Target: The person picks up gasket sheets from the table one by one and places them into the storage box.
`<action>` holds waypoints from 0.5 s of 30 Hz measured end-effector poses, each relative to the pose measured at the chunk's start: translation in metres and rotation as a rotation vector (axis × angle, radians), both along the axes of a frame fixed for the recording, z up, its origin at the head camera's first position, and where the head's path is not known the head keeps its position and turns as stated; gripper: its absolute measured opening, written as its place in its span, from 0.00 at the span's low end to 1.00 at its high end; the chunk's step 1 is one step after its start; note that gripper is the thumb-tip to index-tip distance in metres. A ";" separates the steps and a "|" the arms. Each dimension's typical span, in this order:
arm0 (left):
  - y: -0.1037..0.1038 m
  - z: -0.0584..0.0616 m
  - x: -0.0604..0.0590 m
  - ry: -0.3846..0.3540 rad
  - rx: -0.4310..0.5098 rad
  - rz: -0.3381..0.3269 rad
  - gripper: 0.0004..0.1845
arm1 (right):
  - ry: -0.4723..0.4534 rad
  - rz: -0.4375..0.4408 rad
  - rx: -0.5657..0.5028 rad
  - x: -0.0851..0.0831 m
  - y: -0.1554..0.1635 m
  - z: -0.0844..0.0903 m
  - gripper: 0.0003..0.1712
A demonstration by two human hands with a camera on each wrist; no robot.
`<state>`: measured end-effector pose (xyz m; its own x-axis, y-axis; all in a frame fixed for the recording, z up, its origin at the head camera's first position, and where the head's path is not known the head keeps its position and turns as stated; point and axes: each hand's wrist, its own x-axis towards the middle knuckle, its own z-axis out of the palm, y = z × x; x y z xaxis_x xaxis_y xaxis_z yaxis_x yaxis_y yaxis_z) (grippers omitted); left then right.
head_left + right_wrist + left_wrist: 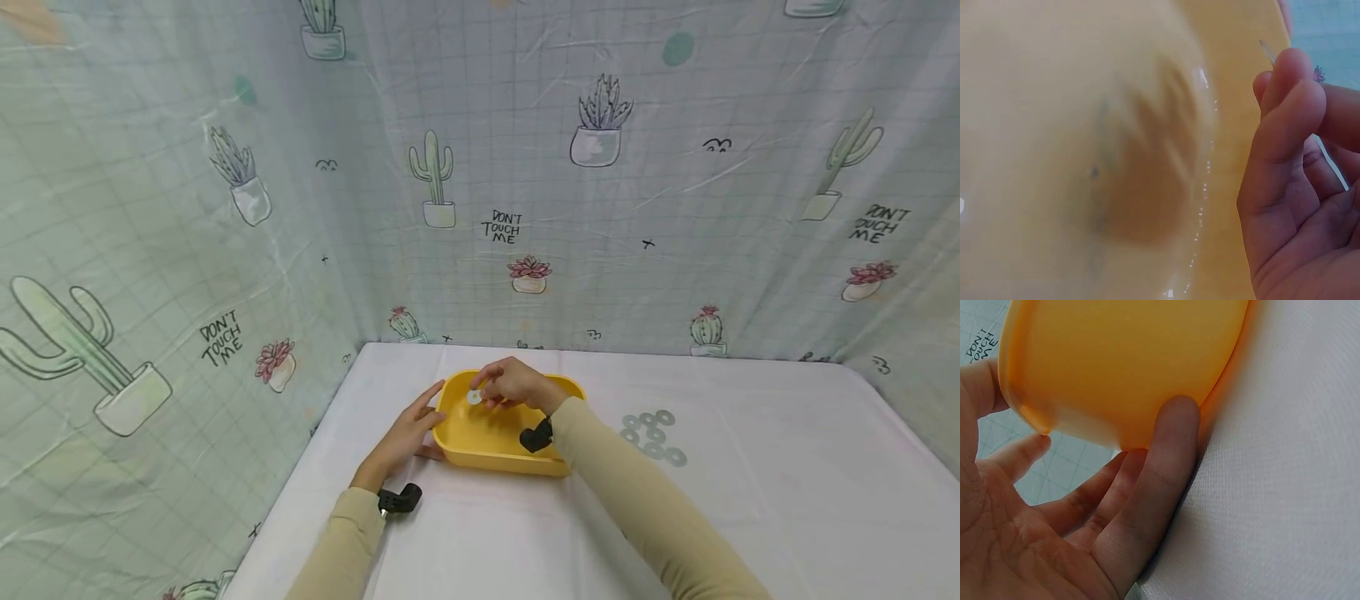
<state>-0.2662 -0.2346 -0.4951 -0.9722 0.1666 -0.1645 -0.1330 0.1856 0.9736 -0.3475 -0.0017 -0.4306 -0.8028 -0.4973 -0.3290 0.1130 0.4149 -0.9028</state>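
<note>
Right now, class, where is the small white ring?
In the head view, the white ring is pinched by the right hand over the yellow tub, left of centre.

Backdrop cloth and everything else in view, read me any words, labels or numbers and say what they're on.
"DON'T TOUCH ME": backdrop cloth, printed at centre, left and right.
"DON'T TOUCH ME": the same cloth, partly cut off, in the left wrist view.
Yellow tub and washers: no text.

1. Head view: bright, even, diffuse light; soft shadows only; the cactus-print backdrop [525, 167] bows at the edges from wide-angle distortion.
2. Left wrist view: sharp; the yellow basin [1129, 362] glows warmly.
3. Right wrist view: basin interior badly blurred; small glare specks.
</note>
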 end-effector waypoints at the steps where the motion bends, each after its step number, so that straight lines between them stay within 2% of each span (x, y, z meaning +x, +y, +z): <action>1: 0.000 0.000 0.000 0.000 -0.001 0.001 0.34 | 0.001 0.004 0.000 0.000 0.000 -0.001 0.13; 6: 0.000 0.000 -0.001 0.002 0.004 0.000 0.34 | 0.007 0.020 0.001 -0.002 -0.003 -0.009 0.13; 15: -0.001 0.000 0.000 0.001 0.004 -0.009 0.34 | 0.047 0.046 0.083 0.000 -0.012 -0.018 0.13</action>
